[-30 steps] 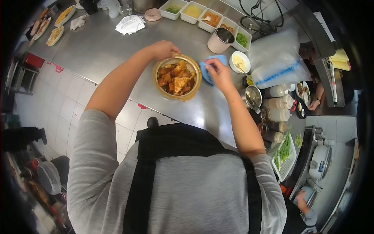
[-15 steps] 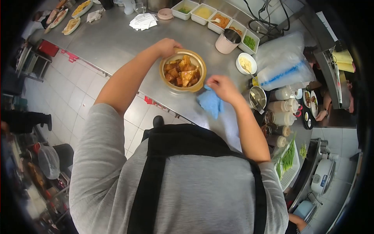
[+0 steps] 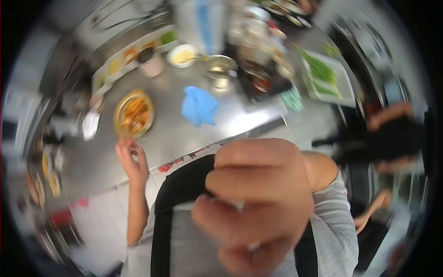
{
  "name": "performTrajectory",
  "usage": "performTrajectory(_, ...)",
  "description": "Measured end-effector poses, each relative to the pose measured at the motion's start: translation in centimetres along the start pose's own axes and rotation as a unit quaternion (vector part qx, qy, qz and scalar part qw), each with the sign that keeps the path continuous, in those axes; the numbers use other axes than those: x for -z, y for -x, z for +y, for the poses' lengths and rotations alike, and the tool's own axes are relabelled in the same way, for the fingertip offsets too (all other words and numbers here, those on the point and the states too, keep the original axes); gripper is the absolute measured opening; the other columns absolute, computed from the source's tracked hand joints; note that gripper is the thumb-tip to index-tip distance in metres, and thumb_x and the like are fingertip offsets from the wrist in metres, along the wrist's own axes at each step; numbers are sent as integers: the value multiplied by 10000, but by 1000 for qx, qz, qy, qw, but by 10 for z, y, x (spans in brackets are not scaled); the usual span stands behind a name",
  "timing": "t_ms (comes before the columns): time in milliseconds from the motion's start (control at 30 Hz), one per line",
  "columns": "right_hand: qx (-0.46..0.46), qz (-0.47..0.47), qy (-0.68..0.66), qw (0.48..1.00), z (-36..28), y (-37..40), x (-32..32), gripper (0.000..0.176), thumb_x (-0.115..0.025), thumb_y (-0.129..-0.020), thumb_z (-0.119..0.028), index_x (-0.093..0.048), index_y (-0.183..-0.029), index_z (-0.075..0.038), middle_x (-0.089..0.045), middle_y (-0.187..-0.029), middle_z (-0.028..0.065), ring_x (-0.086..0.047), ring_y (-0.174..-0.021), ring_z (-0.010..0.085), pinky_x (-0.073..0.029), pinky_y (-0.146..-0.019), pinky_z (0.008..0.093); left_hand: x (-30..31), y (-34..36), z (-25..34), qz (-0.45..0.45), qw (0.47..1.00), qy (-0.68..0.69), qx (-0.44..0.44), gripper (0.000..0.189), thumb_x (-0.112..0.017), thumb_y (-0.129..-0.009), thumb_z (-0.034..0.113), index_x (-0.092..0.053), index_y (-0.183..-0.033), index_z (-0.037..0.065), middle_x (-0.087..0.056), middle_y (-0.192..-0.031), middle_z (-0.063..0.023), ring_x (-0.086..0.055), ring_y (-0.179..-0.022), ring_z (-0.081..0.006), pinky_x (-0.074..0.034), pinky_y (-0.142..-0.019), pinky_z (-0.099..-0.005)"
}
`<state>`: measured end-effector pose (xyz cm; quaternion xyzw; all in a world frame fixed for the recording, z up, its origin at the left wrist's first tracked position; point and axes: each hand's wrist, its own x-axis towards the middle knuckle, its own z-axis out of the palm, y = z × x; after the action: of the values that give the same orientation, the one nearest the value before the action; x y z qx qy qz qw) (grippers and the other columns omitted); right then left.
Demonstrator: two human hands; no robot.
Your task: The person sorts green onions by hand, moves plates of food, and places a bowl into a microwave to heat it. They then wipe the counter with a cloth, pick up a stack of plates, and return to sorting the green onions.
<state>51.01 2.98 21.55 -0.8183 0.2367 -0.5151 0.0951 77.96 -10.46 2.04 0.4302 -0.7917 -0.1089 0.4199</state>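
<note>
A tan clay pot (image 3: 121,108) of brown, glossy braised chunks (image 3: 134,116) stands on the steel counter. Just below its near rim is my left hand (image 3: 133,159), fingers loosely bent and thumb apart, with nothing in it. My right hand (image 3: 258,198) looms large and blurred close to the camera, in front of my chest. Its fingers are curled in, and nothing shows between them. A crumpled blue cloth (image 3: 199,106) lies on the counter to the right of the pot, apart from both hands.
Behind the pot are a pink-white canister (image 3: 151,64), a white bowl with a pale yellow filling (image 3: 183,56) and a metal pot (image 3: 220,68). Green stalks lie in a white basket (image 3: 347,94) at the right. Another person's arm (image 3: 376,207) shows at lower right.
The view has swung to the right. My left hand has left the pot's rim. My right hand has let go of the blue cloth and come up near the camera.
</note>
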Motion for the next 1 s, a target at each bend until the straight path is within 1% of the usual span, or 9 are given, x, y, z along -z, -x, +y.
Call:
performTrajectory(67, -11, 34, 62, 997, -37, 9, -5, 142, -561, -630, -10, -580, -769, -30, -592, -786, 129, -574, -637, 277, -471, -561, 341, -17, 1, 21, -109, 986, 101, -74, 324, -513, -780, -82, -511, -1085, 28, -446, -1175, -161, -523, -885, -222, -447, -652, -281)
performTrajectory(133, -31, 61, 120, 990, -71, 15, -16, 137, -560, -629, -11, -577, -763, -33, -589, -780, 124, -572, -635, 275, -468, -561, 341, -22, -4, 33, -206, 958, 144, -136, 339, -509, -780, -87, -510, -1098, 31, -435, -1206, -168, -526, -894, -223, -451, -675, -290)
performTrajectory(200, -49, 76, 173, 981, -105, 13, -34, 132, -560, -629, -12, -574, -757, -37, -585, -774, 120, -570, -634, 273, -464, -561, 341, -29, -7, 44, -263, 930, 167, -194, 350, -506, -780, -90, -507, -1108, 33, -425, -1231, -172, -529, -899, -224, -452, -698, -296)
performTrajectory(333, -111, 103, 271, 951, -167, 17, -58, 122, -558, -628, -14, -567, -746, -44, -579, -762, 110, -566, -631, 269, -457, -561, 340, -38, 3, 54, -340, 886, 214, -231, 375, -508, -780, -83, -500, -1135, 39, -411, -1254, -175, -534, -910, -223, -455, -724, -302)
performTrajectory(467, -156, 118, 345, 918, -225, 30, -80, 114, -557, -627, -16, -561, -735, -50, -572, -751, 101, -562, -629, 264, -451, -560, 340, -53, 23, 87, -393, 832, 261, -294, 387, -507, -792, -67, -494, -1163, 42, -417, -1248, -165, -542, -904, -211, -459, -739, -300)
performTrajectory(667, -204, 123, 403, 884, -281, 56, -81, 102, -556, -625, -20, -552, -719, -61, -562, -733, 87, -555, -625, 258, -440, -560, 339, -93, 68, 175, -409, 753, 404, -321, 435, -507, -767, -75, -496, -1179, 61, -444, -1233, -138, -548, -864, -197, -459, -727, -295)
performTrajectory(767, -223, 117, 417, 873, -301, 74, -80, 97, -555, -625, -22, -547, -710, -66, -558, -724, 80, -552, -623, 255, -435, -560, 339, -96, 105, 212, -445, 721, 409, -338, 477, -523, -752, -76, -476, -1202, 75, -454, -1230, -129, -552, -865, -199, -463, -729, -300)
performTrajectory(867, -217, 124, 420, 872, -308, 88, -73, 92, -554, -624, -23, -542, -702, -71, -553, -715, 74, -549, -621, 252, -430, -560, 339, -103, 134, 228, -488, 685, 408, -356, 484, -537, -758, -64, -470, -1212, 89, -455, -1229, -136, -562, -868, -214, -472, -725, -311)
performTrajectory(1000, -213, 111, 427, 872, -306, 102, -45, 87, -553, -623, -26, -536, -691, -78, -546, -703, 64, -545, -618, 247, -423, -559, 338, -122, 140, 257, -501, 679, 393, -365, 491, -551, -762, -56, -461, -1218, 101, -468, -1219, -123, -577, -854, -219, -488, -707, -321)
